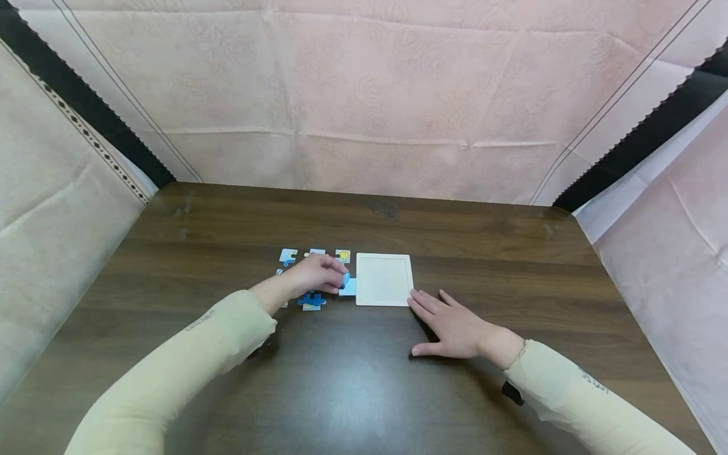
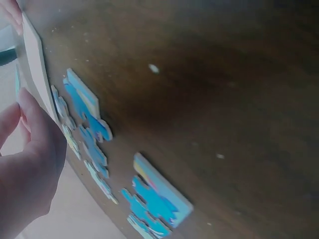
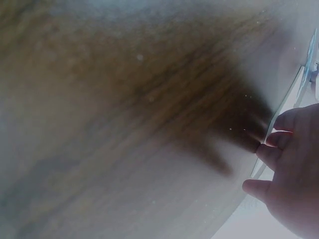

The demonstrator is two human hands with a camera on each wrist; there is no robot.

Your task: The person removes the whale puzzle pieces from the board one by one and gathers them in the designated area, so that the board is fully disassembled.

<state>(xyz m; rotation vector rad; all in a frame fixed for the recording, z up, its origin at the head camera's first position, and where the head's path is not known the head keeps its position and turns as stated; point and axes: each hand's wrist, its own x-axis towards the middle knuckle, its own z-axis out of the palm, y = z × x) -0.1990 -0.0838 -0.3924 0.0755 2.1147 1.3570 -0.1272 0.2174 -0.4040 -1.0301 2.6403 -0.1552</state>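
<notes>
With its thumb and fingertips my left hand [image 1: 317, 273] pinches a light blue puzzle piece [image 1: 349, 288] at the left edge of a white square puzzle tray [image 1: 383, 280]. Edge-on in the left wrist view, that piece is a thin strip by the fingertips. My right hand [image 1: 457, 330] has its fingers spread, fingertips right at the tray's lower right corner. Loose picture pieces lie around and under the left hand, among them a sun piece [image 1: 343, 256], a blue-and-white piece [image 1: 288, 255] and a dark blue piece [image 1: 311, 299]. The left hand partly hides several pieces.
The dark wooden table [image 1: 352, 379] carries everything. Pale cloth [image 1: 370, 95] hangs along its far edge and both sides. In the left wrist view, a group of blue pieces [image 2: 152, 199] lies apart from another row of pieces [image 2: 84, 107] nearer the tray.
</notes>
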